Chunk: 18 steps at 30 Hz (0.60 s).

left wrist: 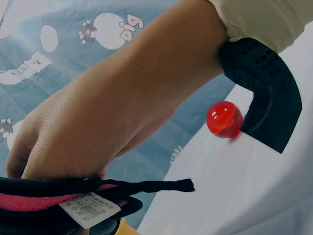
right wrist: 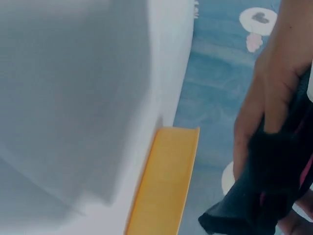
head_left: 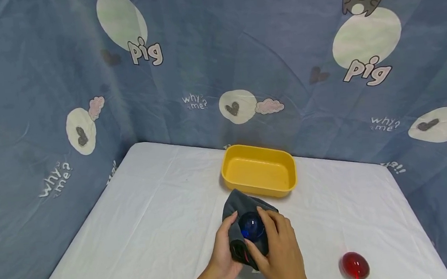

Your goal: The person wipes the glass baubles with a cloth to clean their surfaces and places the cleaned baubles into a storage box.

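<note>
Both hands are together near the middle of the table in the head view, over a folded dark grey cloth (head_left: 235, 202). A clear dark blue ball (head_left: 251, 226) lies against this cloth. My left hand (head_left: 221, 252) grips the cloth from the left, its thumb beside the ball. From the right, my right hand (head_left: 282, 246) pinches the ball between thumb and index finger. Pink lining and a white barcode label (left wrist: 90, 209) show on the cloth in the left wrist view. The right wrist view has the cloth (right wrist: 274, 181) at its right edge, hiding the ball.
Just beyond the hands stands a yellow rectangular tray (head_left: 261, 190). A clear red ball (head_left: 355, 265) sits on the white table cover (head_left: 154, 215) at the near right. Blue patterned fabric (head_left: 186, 72) rises behind the table and along its sides.
</note>
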Each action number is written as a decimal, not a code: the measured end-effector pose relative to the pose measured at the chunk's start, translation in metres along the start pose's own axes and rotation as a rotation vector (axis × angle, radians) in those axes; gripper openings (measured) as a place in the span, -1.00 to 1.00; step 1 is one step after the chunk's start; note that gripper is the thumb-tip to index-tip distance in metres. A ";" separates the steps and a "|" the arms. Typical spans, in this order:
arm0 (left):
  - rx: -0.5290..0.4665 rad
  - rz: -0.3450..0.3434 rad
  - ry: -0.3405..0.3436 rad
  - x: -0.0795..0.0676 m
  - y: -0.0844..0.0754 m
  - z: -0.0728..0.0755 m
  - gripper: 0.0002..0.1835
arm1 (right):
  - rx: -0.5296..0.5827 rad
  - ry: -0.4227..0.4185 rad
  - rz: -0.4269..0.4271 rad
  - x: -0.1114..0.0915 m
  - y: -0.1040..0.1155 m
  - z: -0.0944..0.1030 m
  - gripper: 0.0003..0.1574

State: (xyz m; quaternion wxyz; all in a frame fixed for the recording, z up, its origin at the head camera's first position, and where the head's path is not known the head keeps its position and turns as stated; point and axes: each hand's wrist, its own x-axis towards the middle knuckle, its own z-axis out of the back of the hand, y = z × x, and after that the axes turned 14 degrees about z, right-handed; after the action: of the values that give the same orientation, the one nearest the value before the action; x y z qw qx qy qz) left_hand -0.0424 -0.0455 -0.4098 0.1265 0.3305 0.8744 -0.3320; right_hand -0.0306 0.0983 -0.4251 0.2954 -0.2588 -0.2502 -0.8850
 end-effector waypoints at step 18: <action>0.013 0.009 -0.054 -0.001 0.000 0.000 -0.26 | 0.166 -0.149 -0.071 0.005 0.001 -0.005 -0.36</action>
State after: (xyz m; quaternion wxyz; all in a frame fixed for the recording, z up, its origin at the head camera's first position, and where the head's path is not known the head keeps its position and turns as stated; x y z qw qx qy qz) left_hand -0.0420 -0.0464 -0.4093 0.1494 0.3263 0.8669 -0.3459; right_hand -0.0351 0.0921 -0.4256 0.2649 -0.2894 -0.3526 -0.8495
